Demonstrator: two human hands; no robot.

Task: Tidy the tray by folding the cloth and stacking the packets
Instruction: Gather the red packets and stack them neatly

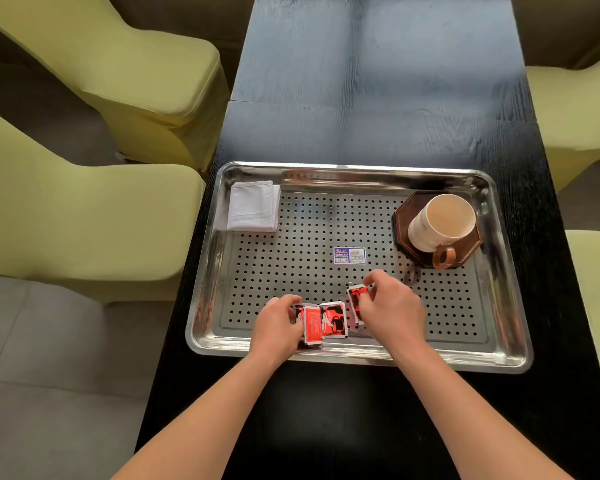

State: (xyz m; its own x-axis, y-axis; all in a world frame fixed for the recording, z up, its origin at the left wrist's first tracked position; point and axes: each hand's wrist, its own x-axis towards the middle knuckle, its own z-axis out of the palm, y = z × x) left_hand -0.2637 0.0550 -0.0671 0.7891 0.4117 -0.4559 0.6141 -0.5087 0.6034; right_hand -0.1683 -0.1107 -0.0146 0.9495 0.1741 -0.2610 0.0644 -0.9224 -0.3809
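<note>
A blue-and-white paper sticker (349, 255) with a barcode is sitting at the centre of the rectangular stainless-steel tray (354, 167); its print is too small to read. The tray's floor is a shiny perforated metal sheet, and its rim is smooth and mirror-bright.

The left hand (278, 327) is gripping a small overlapping bunch of glossy red, black and white packets (321, 323) near the tray's 6 o'clock edge. Its fingers are curling round the bunch's left side. White lettering is showing on the front red packet but is not legible.

Just to the 3 o'clock side of the bunch, the right hand (392, 310) is pinching a single packet (355, 299) of the same kind between thumb and curled fingers, holding it tilted up on edge.

A white woven cloth (253, 206) is lying folded into a flat square in the tray's 10 o'clock corner. At 2 o'clock a cream ceramic mug (442, 220) with a brown handle is standing on a dark octagonal wooden coaster (400, 220).

The tray is resting on a black wood-grained table (361, 81), with yellow-green fabric-covered chairs (136, 74) flanking it.
</note>
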